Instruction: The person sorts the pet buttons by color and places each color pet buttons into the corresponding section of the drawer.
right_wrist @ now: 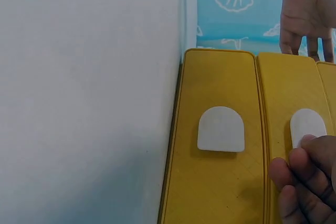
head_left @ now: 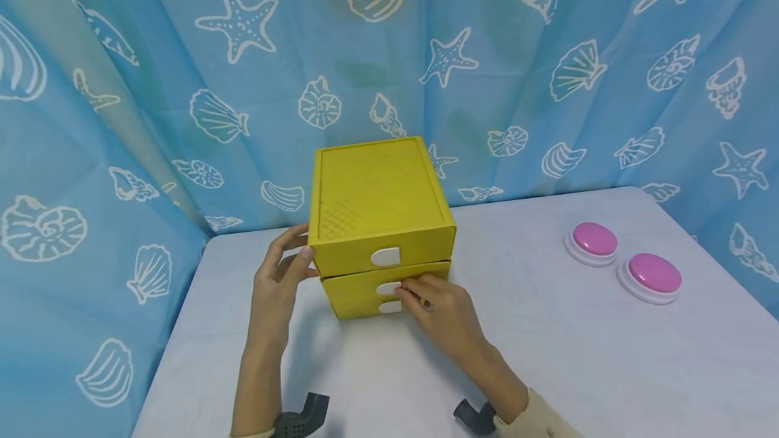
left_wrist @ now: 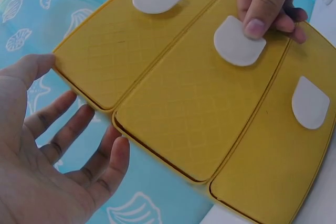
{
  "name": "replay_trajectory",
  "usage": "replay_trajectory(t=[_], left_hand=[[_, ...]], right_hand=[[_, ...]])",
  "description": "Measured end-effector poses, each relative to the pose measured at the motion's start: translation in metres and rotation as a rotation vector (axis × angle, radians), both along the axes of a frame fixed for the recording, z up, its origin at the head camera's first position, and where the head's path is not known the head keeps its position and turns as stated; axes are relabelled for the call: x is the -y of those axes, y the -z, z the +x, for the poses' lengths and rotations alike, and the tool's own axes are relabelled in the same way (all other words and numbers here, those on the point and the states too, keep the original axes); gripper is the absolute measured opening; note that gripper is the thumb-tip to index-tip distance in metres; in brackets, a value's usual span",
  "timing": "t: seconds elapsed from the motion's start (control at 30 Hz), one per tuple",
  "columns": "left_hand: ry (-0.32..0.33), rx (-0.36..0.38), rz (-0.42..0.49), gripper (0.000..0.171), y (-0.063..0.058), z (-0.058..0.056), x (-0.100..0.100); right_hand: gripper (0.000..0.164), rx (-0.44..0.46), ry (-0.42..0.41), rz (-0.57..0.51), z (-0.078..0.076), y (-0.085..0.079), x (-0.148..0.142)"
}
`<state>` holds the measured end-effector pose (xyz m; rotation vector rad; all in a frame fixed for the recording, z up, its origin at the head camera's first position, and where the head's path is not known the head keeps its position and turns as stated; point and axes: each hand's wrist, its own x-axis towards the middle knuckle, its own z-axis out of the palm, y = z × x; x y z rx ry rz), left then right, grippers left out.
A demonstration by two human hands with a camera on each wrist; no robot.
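Observation:
A small yellow chest of drawers (head_left: 380,188) stands on the white table, its three drawer fronts each bearing a rounded white handle. My left hand (head_left: 274,289) is at the chest's left side, fingers spread and loosely bent, the thumb touching the upper front corner. Between thumb and fingers, my right hand (head_left: 447,309) pinches the middle handle (left_wrist: 236,43). Above it is the top handle (head_left: 386,257), and below it the bottom handle (right_wrist: 221,129), both untouched. A thin dark gap runs along the edge of the middle drawer front (left_wrist: 173,124) in the left wrist view.
Two pink push buttons with white bases, one farther back (head_left: 594,240) and one nearer (head_left: 654,274), sit on the right of the white-covered table (head_left: 548,357). A blue curtain (head_left: 389,39) with white shell and starfish prints hangs behind and at both sides.

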<state>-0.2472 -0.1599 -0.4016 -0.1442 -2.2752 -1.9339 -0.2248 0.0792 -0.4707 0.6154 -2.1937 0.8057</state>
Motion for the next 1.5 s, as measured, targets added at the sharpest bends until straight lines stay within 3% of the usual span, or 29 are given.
replay_trajectory(t=[0.2,0.37,0.43,0.53,0.73,0.93,1.17,1.5], left_hand=[[0.001,-0.006,0.000,0.046,-0.001,0.001,-0.002],[-0.004,-0.001,0.011,0.045,-0.001,0.002,-0.003],[-0.005,0.001,0.011,0.045,0.000,0.002,-0.004],[0.003,-0.007,0.004,0.045,-0.001,0.001,-0.005],[0.020,-0.016,-0.006,0.045,-0.001,-0.001,-0.008],[-0.012,0.014,-0.003,0.046,0.003,0.001,-0.007],[-0.034,0.020,-0.017,0.050,0.004,0.003,-0.005],[-0.040,0.018,-0.026,0.048,0.000,0.004,-0.007]], right_hand=[[0.011,0.055,0.019,-0.031,-0.003,0.002,-0.002],[0.007,0.273,0.017,-0.041,0.000,0.026,-0.005],[0.009,0.374,-0.019,-0.093,0.000,0.038,-0.007],[0.011,0.441,-0.085,-0.220,-0.002,0.053,-0.008],[0.010,0.457,-0.124,-0.341,-0.006,0.064,-0.010],[0.014,0.538,-0.103,-0.333,-0.003,0.067,-0.011],[0.013,0.447,-0.093,-0.289,0.000,0.066,-0.010],[0.014,0.395,-0.107,-0.296,0.013,0.069,-0.007]])
